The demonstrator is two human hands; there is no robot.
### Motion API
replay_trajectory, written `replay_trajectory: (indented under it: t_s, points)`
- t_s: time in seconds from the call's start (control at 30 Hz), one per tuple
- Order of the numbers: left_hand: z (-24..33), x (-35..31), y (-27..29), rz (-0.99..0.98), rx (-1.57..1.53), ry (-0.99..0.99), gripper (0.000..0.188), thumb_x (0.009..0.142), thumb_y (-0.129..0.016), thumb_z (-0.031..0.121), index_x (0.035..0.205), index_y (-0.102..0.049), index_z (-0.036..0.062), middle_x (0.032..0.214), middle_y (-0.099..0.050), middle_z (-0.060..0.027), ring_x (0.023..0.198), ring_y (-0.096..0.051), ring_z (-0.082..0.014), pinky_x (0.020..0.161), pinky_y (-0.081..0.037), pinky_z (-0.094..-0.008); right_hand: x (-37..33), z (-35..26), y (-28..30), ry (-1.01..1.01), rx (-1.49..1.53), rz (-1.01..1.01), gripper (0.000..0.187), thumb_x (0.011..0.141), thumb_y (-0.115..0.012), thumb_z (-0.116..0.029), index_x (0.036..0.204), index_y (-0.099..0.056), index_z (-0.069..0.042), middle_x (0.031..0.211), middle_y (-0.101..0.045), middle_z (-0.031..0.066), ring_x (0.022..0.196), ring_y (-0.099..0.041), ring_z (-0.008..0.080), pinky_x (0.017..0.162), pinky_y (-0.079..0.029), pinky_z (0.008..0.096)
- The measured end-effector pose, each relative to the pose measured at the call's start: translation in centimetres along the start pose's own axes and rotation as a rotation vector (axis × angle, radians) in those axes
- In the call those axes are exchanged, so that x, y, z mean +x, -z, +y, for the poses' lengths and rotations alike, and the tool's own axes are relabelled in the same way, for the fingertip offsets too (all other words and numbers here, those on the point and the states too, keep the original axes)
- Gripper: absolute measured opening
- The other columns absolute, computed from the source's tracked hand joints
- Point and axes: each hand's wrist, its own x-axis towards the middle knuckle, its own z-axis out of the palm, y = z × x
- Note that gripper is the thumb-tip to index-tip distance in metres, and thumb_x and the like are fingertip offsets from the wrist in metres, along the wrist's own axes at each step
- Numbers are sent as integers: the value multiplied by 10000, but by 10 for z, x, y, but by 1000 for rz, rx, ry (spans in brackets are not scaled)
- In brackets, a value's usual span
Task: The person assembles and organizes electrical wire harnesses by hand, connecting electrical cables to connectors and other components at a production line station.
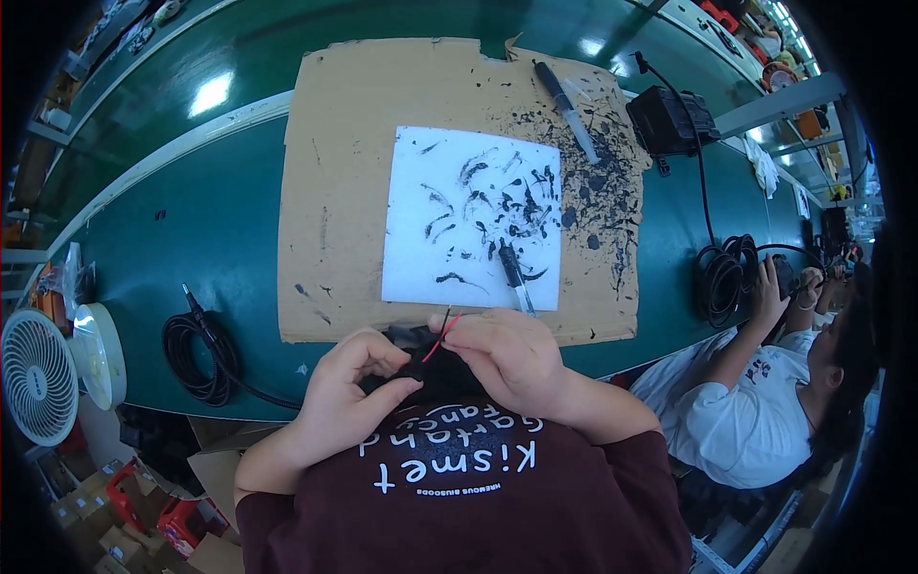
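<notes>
Close to my chest, both hands meet over a black item (417, 335) that they partly hide. My left hand (359, 383) is closed, thumb and fingers pinching a small black part from which wires stick up. With thumb and forefinger, my right hand (507, 359) grips the thin red wire (437, 342); the black wire (448, 314) rises beside it. Just beyond lies a white foam sheet (421, 273) smeared with black, and on it a slim clear tube with black contents (514, 273). The sheet rests on brown cardboard (330, 182).
A second black-filled tube (566, 110) lies on the stained cardboard. A coiled black cable (199, 359) sits left, beside a white fan (40, 376). Rightward are a black box (671, 121), another cable coil (722, 282) and a co-worker (746, 402) handling a dark item.
</notes>
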Motion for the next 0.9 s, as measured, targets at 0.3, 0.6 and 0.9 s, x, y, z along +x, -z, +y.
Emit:
replay_trajectory:
  t_s: [0.3, 0.6, 0.9]
  points:
    - [13, -2, -7, 45, -324, 50, 355, 822, -610, -68, 1139, -463, -7, 1005, -591, -80, 890, -608, -113, 793, -497, -238, 3, -4, -1, 18, 154, 11, 187, 725, -646, 54, 895, -600, -9, 954, -662, 147, 751, -637, 243, 649, -507, 321]
    - [16, -1, -4, -102, -392, 4, 479, 849, -555, -86, 1290, -394, 4, 934, -568, -75, 800, -596, -117, 716, -509, -238, 6, -4, 5, 43, 251, -61, 178, 710, -644, 64, 871, -623, -7, 896, -625, 115, 741, -604, 239, 619, -484, 307]
    - [16, 1, -1, -170, -512, 79, 440, 861, -537, -73, 1276, -407, -4, 931, -553, -86, 767, -585, -110, 663, -503, -231, 7, -6, 5, 80, 247, -56, 203, 703, -632, 84, 886, -617, -2, 918, -623, 126, 744, -602, 246, 625, -481, 315]
